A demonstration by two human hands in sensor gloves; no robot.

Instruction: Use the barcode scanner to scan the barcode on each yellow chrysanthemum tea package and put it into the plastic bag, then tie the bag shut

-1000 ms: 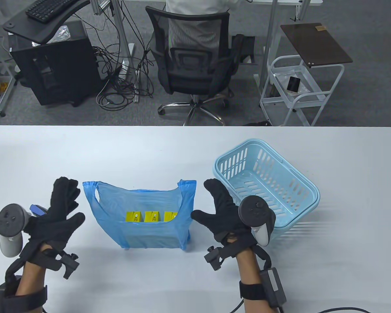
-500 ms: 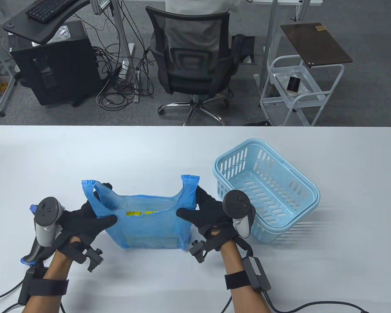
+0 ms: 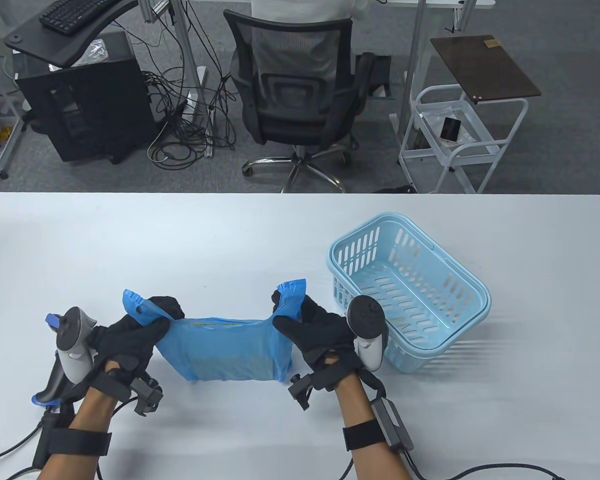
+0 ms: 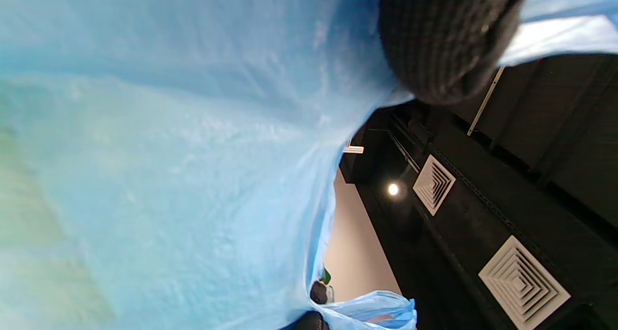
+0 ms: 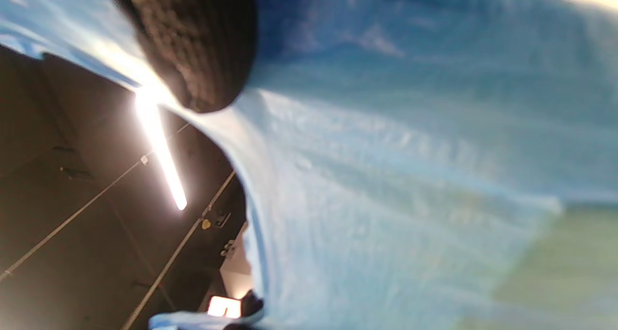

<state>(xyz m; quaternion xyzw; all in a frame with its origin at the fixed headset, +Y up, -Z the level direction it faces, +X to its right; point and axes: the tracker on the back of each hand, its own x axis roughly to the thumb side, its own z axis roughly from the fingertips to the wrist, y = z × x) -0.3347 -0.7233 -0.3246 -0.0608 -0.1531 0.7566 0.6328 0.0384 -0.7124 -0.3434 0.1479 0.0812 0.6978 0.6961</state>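
Blue plastic bag (image 3: 230, 347) stretches nine-to-three on the table (image 3: 230, 235); left hand (image 3: 130, 337) pinches one handle (image 3: 136, 305), right hand (image 3: 315, 332) the other handle (image 3: 291, 295).

1. A light blue basket (image 3: 445, 285) with slotted walls is seen on the right part of the white table (image 3: 230, 235).
2. Beyond the table's far edge, a black mesh office chair (image 3: 295, 85) is placed on grey carpet.
3. A white wire cart (image 3: 455, 135) stands at the right, a keyboard (image 3: 75, 12) far left.
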